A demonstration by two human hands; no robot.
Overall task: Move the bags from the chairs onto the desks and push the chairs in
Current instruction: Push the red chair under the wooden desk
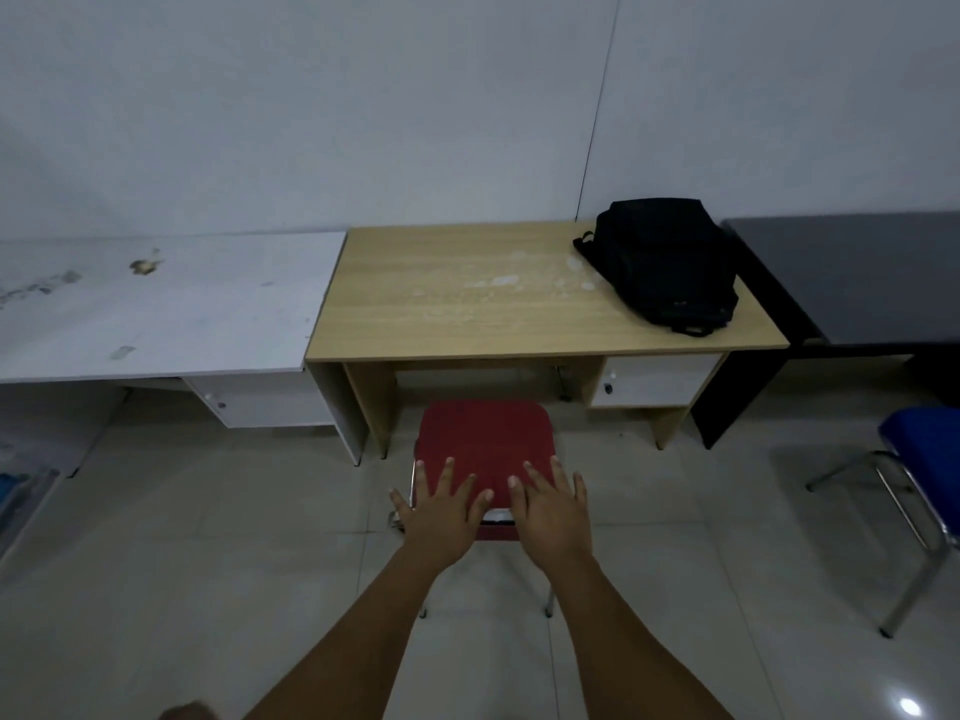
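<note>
A black backpack [665,262] lies on the right end of the wooden desk [457,304]. In front of that desk stands a red chair [485,433], its seat just short of the desk's front edge. My left hand [441,506] and my right hand [553,511] are stretched out side by side over the chair's near edge, palms down, fingers spread, holding nothing. Whether they touch the chair I cannot tell.
A white desk [156,304] stands to the left and a dark grey desk [852,278] to the right, all against the wall. A blue chair [924,449] with metal legs stands at the right edge. The floor is tiled.
</note>
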